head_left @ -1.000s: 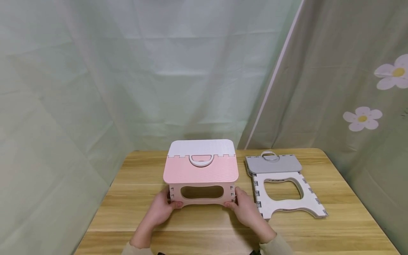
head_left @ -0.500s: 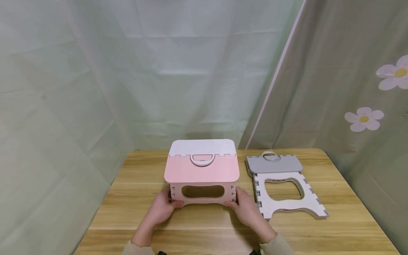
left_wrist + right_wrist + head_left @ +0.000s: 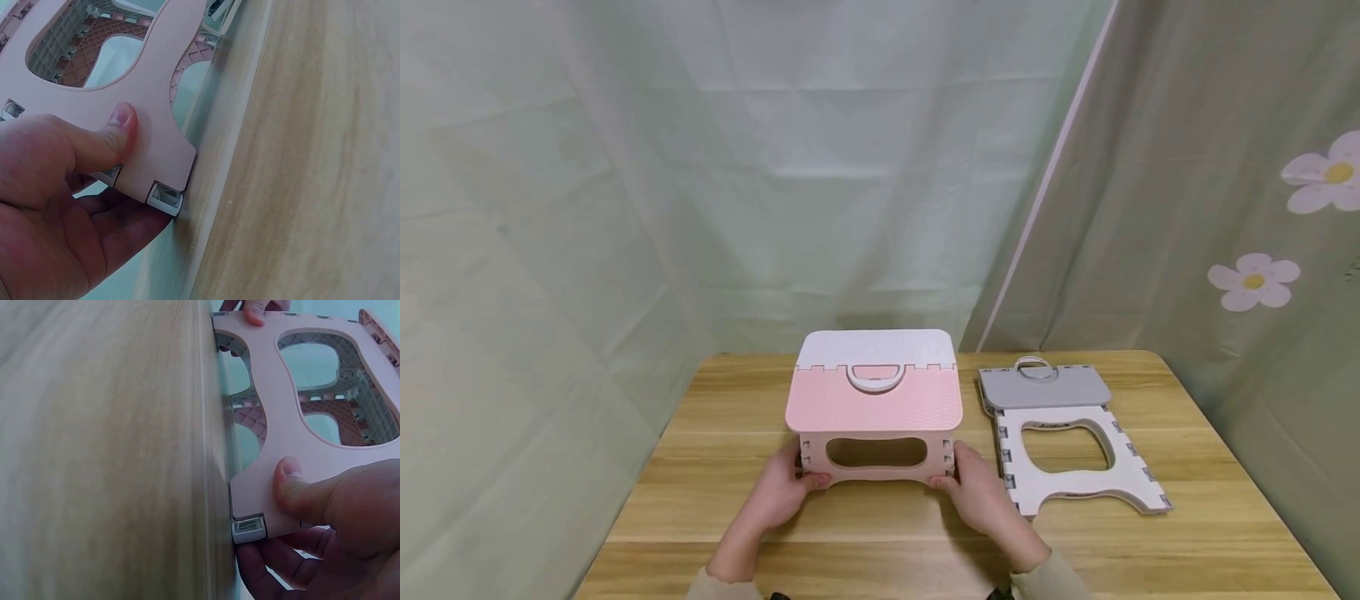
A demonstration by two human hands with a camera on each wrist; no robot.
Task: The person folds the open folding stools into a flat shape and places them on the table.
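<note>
The pink-and-white stool (image 3: 874, 412) stands unfolded and upright on the wooden table (image 3: 880, 554), its handle (image 3: 874, 386) lying across the top; the left hand (image 3: 778, 493) and right hand (image 3: 976, 493) pinch the lower sides of its front leg panel (image 3: 153, 134), thumbs on the outer face, fingers curled behind; both grips look firm and about level. The step in hand seems to be setting or steadying the stool; a shift from here would call for both hands moving evenly, a release for thumbs easing off together. A folded grey-and-white stool (image 3: 1067, 482) lies beside the right hand; behind hangs a pale curtain (image 3: 850, 183).
</note>
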